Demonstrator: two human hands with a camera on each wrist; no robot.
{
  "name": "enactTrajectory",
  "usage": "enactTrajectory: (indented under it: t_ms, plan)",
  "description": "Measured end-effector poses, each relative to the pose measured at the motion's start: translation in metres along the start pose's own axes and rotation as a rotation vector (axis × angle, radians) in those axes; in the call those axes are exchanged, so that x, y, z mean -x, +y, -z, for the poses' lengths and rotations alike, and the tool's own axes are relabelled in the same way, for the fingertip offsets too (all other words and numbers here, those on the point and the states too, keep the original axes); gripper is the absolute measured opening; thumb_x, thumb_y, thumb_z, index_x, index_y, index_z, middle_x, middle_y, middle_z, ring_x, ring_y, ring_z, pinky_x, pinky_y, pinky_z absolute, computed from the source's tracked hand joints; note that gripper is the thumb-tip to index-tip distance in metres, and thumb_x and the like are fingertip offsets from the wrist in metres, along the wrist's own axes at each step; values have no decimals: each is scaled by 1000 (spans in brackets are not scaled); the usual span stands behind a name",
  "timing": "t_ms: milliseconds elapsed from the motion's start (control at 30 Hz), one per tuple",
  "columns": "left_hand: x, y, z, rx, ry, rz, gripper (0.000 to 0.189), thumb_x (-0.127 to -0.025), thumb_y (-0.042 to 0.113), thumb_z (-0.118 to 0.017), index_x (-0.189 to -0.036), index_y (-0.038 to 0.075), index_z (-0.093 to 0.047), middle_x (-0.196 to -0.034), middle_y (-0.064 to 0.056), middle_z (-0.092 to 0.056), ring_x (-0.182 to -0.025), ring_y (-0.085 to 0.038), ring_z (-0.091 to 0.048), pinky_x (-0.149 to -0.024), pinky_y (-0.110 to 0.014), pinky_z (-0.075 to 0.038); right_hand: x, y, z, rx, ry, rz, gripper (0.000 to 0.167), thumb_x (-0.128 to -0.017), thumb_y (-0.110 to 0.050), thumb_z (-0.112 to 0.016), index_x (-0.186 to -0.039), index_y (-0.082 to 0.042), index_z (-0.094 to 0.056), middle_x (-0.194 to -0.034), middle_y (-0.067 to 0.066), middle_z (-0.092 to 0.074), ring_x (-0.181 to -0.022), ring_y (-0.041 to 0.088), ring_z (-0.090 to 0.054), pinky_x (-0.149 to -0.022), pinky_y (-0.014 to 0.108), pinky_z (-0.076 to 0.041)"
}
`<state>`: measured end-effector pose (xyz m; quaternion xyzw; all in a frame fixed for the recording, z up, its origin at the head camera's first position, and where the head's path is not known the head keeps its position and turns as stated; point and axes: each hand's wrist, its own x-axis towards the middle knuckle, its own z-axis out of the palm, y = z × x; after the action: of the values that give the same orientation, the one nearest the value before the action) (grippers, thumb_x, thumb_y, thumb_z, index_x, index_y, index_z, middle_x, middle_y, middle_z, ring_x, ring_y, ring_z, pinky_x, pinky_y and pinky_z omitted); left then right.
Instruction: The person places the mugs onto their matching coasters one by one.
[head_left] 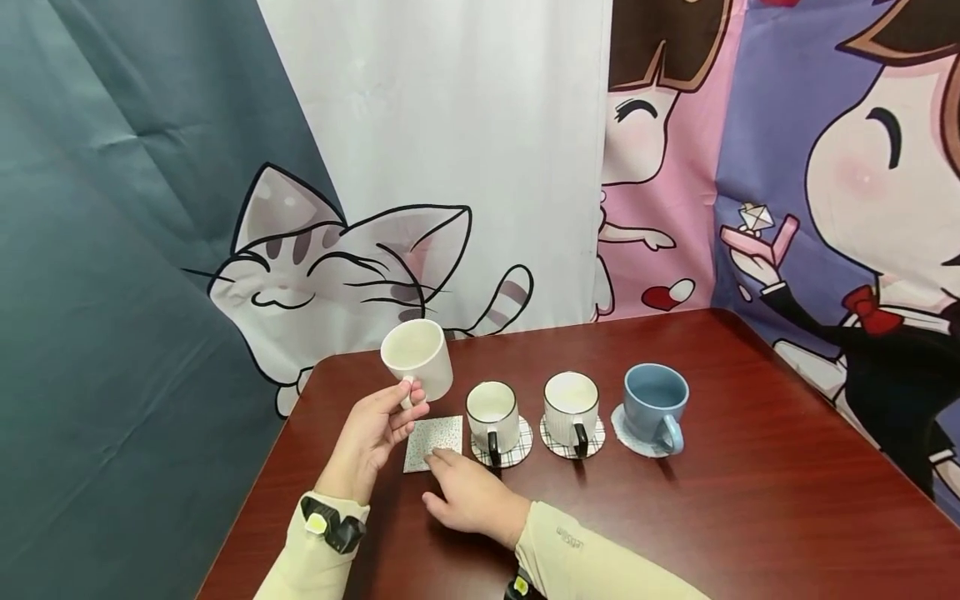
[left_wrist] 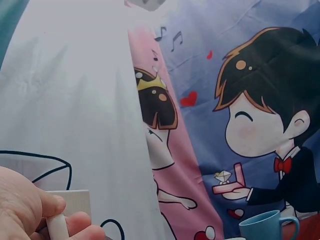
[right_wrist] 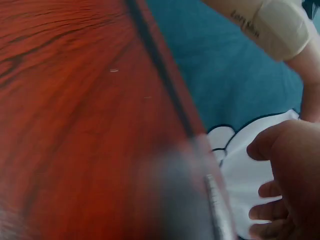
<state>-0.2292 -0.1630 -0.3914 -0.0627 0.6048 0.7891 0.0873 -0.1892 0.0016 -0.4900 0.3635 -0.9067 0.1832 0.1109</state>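
In the head view my left hand (head_left: 381,425) pinches the handle of a plain white mug (head_left: 431,367), held up above the table and tilted. The left wrist view shows thumb and fingers round that white handle (left_wrist: 58,227). Below the mug a square speckled coaster (head_left: 435,435) lies on the table. My right hand (head_left: 476,496) reaches over the coaster's near edge with fingers extended; whether the fingertips touch it I cannot tell. In the right wrist view, thumb and fingers (right_wrist: 270,209) of the right hand are spread apart with nothing between them.
To the right stand a white mug (head_left: 491,408) and a ribbed white mug (head_left: 572,400), both black-handled, on round checked coasters. Farther right a blue mug (head_left: 655,396) sits on a pale blue coaster (head_left: 628,437). A printed curtain (head_left: 480,167) hangs behind the dark red table (head_left: 750,483).
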Motion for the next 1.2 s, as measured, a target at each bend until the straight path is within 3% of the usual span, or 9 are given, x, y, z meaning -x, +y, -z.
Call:
enactTrajectory:
  t_ms: [133, 333, 567, 800, 1000, 1200]
  plan:
    - [11, -11, 1, 13, 33, -15, 17, -101, 23, -63, -99, 11, -74, -83, 4, -75, -74, -8, -74, -56, -17, -51, 1, 9, -15, 52, -30, -40, 55, -93, -31, -65, -133, 5, -61, -137, 21, -59, -131, 34, -55, -111, 41, -42]
    - [18, -30, 6, -3, 60, -14, 18, -100, 23, -65, -105, 8, -74, -84, 3, -74, -74, -7, -73, -55, -17, -50, 5, 19, -27, 84, -18, -48, 54, -91, -31, -66, -131, 5, -62, -139, 22, -58, -131, 35, -55, -112, 42, -41]
    - [20, -58, 12, -15, 104, 6, 22, -101, 21, -63, -108, 3, -74, -83, 1, -75, -71, -7, -73, -53, -16, -49, 8, 21, -34, 49, 64, -18, 47, -90, -25, -67, -127, 4, -66, -135, 20, -62, -128, 34, -57, -110, 42, -44]
    - [22, -75, 16, -1, 149, 11, 28, -99, 24, -67, -112, 0, -73, -83, 1, -75, -72, -6, -73, -53, -16, -50, 10, 22, -37, -9, 95, -20, 41, -91, -20, -65, -125, 2, -68, -135, 18, -63, -130, 32, -57, -110, 41, -44]
    - [21, -85, 19, -18, 147, 8, 34, -98, 24, -68, -116, -5, -70, -85, 0, -75, -74, -8, -74, -54, -16, -51, 10, 25, -40, -30, 87, -35, 41, -92, -18, -63, -128, 2, -66, -137, 17, -62, -133, 31, -54, -112, 40, -41]
    - [20, -93, 24, -20, 104, -8, 39, -99, 24, -66, -120, -9, -67, -89, -3, -76, -75, -10, -74, -55, -18, -53, 12, 25, -44, -10, 117, -42, 39, -92, -16, -62, -126, 1, -68, -135, 14, -64, -131, 28, -57, -110, 38, -43]
